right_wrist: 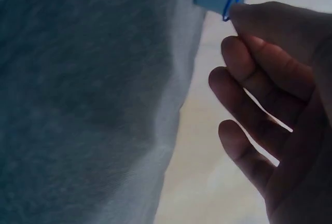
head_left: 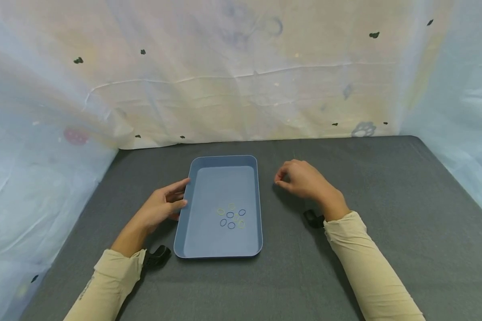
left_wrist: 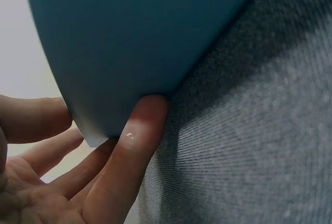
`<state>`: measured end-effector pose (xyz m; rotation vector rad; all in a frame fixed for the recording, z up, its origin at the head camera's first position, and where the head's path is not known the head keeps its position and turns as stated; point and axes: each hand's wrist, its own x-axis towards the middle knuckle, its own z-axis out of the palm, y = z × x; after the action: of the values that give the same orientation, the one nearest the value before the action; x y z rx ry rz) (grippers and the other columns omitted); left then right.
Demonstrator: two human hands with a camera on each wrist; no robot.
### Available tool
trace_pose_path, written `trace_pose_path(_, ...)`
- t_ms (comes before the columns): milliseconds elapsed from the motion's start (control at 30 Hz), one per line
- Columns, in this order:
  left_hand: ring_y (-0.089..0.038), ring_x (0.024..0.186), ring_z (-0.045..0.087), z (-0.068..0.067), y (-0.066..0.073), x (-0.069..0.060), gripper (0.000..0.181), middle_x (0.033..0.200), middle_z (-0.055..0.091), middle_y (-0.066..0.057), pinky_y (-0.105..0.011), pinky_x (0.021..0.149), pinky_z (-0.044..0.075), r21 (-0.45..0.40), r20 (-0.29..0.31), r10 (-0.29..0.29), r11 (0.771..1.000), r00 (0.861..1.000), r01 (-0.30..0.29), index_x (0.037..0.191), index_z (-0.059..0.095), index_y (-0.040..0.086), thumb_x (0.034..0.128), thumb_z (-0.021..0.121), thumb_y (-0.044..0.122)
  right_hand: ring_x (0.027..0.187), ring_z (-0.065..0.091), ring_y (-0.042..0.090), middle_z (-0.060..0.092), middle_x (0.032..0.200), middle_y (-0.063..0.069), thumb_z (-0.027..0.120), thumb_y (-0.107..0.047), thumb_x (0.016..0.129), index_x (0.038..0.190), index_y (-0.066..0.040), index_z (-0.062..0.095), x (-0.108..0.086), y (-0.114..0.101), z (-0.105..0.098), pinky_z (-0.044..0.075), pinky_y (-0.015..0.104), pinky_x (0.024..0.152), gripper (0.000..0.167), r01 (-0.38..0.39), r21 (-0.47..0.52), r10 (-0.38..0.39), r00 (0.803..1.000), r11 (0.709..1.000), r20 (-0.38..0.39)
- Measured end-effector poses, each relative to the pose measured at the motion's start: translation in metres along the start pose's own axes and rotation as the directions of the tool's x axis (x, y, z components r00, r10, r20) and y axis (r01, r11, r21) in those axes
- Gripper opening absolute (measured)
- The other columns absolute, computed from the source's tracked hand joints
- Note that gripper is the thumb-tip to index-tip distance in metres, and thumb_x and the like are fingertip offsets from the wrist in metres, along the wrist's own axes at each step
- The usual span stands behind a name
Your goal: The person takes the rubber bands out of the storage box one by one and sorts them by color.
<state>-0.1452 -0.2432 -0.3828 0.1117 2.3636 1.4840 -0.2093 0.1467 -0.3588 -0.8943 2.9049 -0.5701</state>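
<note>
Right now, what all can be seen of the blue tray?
The blue tray is a shallow rectangle with rounded corners and low walls, apparently smooth matte plastic. It lies open side up on the gray cloth, long sides running front to back. Thin blue and yellowish rings lie in its nearer half; the left hand touches its left wall.

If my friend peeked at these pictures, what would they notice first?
Probably the blue tray on the gray table, with little blue and yellow rings inside its near half. Next, maybe, the left hand touching the tray's left side. The right hand, off to the tray's right, pinches one more blue ring.
</note>
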Motion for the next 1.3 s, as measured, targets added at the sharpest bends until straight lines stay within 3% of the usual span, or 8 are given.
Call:
trace_pose_path(200,-0.044,0.140,0.041,0.000,0.000,0.000,0.066,0.161,0.030,-0.021,-0.043,0.080,0.060,-0.004,-0.001,0.001,1.000,1.000,-0.001,0.159,0.027,0.017,0.1005,0.056,0.007,0.072,0.056,0.012,0.070,0.089,0.000,0.071,-0.018,0.091,0.089,-0.014,0.075,-0.001,0.006,0.005,0.049,0.035,0.070,0.006,-0.027,-0.051,0.030,0.998,0.998,0.057)
trace_pose_path(433,-0.044,0.140,0.041,0.001,0.001,0.000,0.066,0.161,0.030,-0.021,-0.043,0.080,0.060,0.000,-0.001,0.000,1.000,1.000,0.000,0.159,0.027,0.018,0.1008,0.056,0.008,0.074,0.059,0.013,0.072,0.089,0.000,0.070,-0.020,0.092,0.092,-0.013,0.076,0.000,0.010,0.009,0.051,0.037,0.072,0.009,-0.048,-0.057,0.052,0.996,0.997,0.074)
trace_pose_path(767,-0.045,0.140,0.041,0.000,0.000,-0.001,0.065,0.160,0.030,-0.021,-0.044,0.080,0.060,-0.009,0.000,0.006,1.000,1.000,-0.006,0.159,0.027,0.017,0.1008,0.055,0.007,0.077,0.061,0.011,0.075,0.092,0.000,0.071,-0.020,0.092,0.094,-0.013,0.078,0.000,0.017,0.010,0.052,0.035,0.072,0.010,-0.054,0.038,0.050,0.994,0.998,0.092)
trace_pose_path(1067,-0.045,0.140,0.041,0.000,0.000,-0.002,0.065,0.160,0.031,-0.021,-0.043,0.079,0.059,-0.018,0.005,0.011,1.000,1.000,-0.011,0.159,0.027,0.017,0.1006,0.056,0.007,0.086,0.065,0.016,0.073,0.098,0.001,0.074,-0.022,0.090,0.093,-0.015,0.079,-0.002,0.020,0.008,0.053,0.039,0.078,0.008,-0.062,0.043,0.059,0.996,0.997,0.064)
trace_pose_path(1300,-0.044,0.140,0.041,0.000,0.001,-0.002,0.065,0.161,0.030,-0.020,-0.043,0.080,0.059,-0.008,0.003,0.002,1.000,1.000,-0.002,0.159,0.027,0.018,0.1008,0.056,0.009,0.094,0.067,0.019,0.072,0.100,-0.002,0.075,-0.021,0.090,0.095,-0.017,0.079,-0.001,0.005,-0.002,0.054,0.041,0.082,0.007,-0.014,0.102,0.011,1.000,0.995,0.021)
